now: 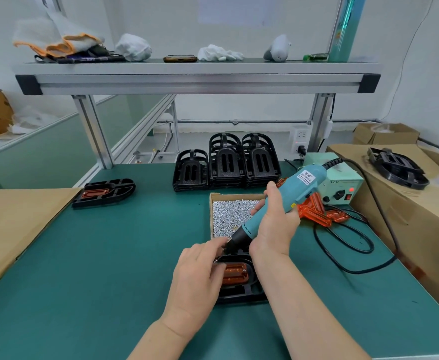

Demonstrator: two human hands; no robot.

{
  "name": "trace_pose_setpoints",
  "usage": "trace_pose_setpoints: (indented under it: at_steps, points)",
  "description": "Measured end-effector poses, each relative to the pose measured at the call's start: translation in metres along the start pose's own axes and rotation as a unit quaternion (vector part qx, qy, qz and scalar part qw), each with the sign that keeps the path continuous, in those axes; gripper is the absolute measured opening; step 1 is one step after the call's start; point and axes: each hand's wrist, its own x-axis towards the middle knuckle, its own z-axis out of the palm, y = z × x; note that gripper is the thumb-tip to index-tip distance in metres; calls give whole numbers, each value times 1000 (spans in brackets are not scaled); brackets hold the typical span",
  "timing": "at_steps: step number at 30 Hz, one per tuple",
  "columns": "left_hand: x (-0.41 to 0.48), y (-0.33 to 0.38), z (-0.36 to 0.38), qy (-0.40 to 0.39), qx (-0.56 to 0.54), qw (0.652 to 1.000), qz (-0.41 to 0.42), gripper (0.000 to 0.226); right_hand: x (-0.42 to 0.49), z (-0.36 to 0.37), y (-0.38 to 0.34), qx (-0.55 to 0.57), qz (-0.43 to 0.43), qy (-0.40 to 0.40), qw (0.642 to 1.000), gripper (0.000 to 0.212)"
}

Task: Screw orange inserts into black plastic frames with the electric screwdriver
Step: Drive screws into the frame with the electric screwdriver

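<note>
A black plastic frame [241,294] lies on the green mat near me with an orange insert [235,274] seated in it. My right hand [275,224] grips the teal electric screwdriver [280,201], tilted with its black tip down at the frame's upper left corner. My left hand [200,271] rests over the frame's left side, its fingers pinching something small at the bit, likely a screw. A finished frame with an orange insert [104,192] lies at the far left.
A cardboard tray of silver screws [228,214] sits behind my hands. Loose orange inserts [317,211] lie to its right, by the power supply box [340,188] and its black cable [343,245]. Stacks of black frames [228,162] stand behind. Cardboard boxes flank both sides.
</note>
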Motion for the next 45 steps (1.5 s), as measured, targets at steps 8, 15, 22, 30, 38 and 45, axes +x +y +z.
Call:
trace_pose_setpoints:
  at_steps: [8, 15, 22, 30, 38, 45]
  points:
    - [-6, -23, -13, -89, -51, 992, -77, 71, 3, 7, -6, 3, -30, -23, 999, 20]
    - [-8, -37, -13, -169, -22, 983, -74, 107, -5, 13, -6, -13, -96, -81, 992, 22]
    - [-11, -42, -11, -181, -13, 979, -94, 108, -22, 18, 2, -78, -163, -158, 971, 19]
    - [-10, -44, -10, -178, -14, 980, -84, 108, -28, 15, 14, -111, -175, -181, 962, 24]
    - [-10, -45, -10, -178, -17, 980, -87, 108, -31, 14, 22, -133, -168, -192, 958, 39]
    - [-10, -44, -10, -177, -24, 980, -91, 105, -33, 14, 26, -152, -181, -192, 952, 42]
